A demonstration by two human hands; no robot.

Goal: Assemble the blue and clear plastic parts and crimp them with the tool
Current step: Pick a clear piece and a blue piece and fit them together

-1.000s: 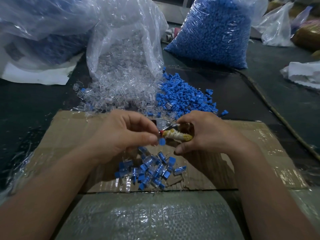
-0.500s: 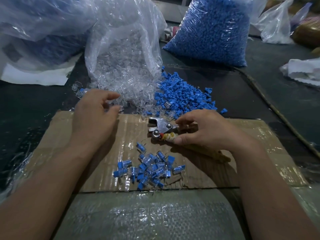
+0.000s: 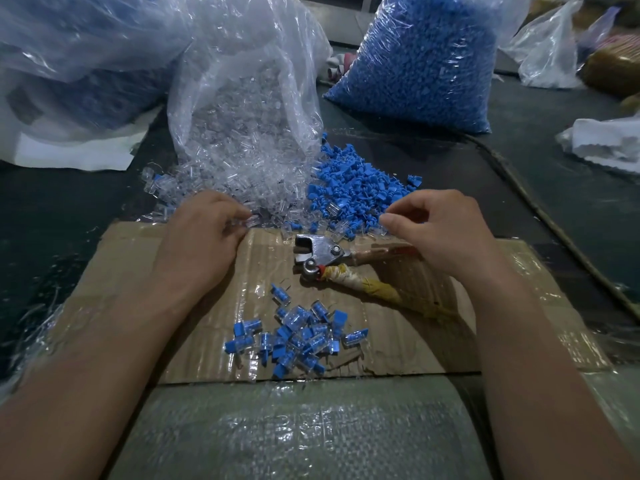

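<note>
Both hands work at the cardboard's [image 3: 422, 344] far edge. Nearest, assembled pieces [image 3: 298, 336] heap by its near edge. Beyond, the crimp tool [image 3: 323, 254] lies between the hands, head far-left, handle trailing near-right, closer to the right hand [image 3: 443, 233]. The left hand [image 3: 207, 237] pinches a clear part [image 3: 251, 221] at the clear heap [image 3: 287, 202]; the right's curled fingers hover over the blue heap [image 3: 356, 188], hold unclear.

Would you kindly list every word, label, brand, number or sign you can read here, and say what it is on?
None can be read.
Faint light marks on the dark table below the bag of blue parts: too blurred to read.
The crimping tool: no legible marking.
</note>
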